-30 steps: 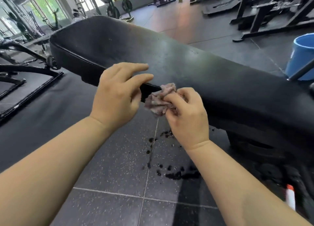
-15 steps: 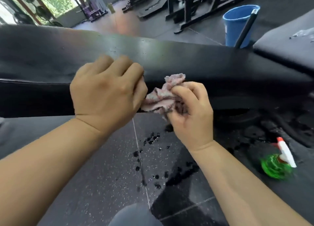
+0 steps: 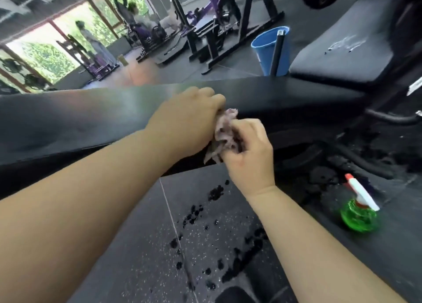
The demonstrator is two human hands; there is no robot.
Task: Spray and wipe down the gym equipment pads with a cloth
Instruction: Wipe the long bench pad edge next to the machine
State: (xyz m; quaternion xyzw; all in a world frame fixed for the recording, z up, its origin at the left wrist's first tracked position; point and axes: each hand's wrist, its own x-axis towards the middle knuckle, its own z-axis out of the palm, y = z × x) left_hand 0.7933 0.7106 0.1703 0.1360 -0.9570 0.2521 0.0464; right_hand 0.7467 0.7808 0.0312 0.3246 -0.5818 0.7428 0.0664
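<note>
Cloth (image 3: 225, 131), crumpled pinkish, tight in left hand (image 3: 185, 122) and right hand (image 3: 249, 159), against smooth black pad (image 3: 91, 115)

Your right hand (image 3: 249, 156) pinches a bunched cloth (image 3: 225, 131) at the front edge of the long black pad (image 3: 91, 120). Your left hand (image 3: 189, 122) is curled right against the cloth on that edge, its grip hidden. A green spray bottle (image 3: 358, 213) stands on the floor (image 3: 137, 245) to your right, and wet spots (image 3: 194, 211) lie below your hands. A blue bucket (image 3: 267, 49) sits behind the pad.
</note>
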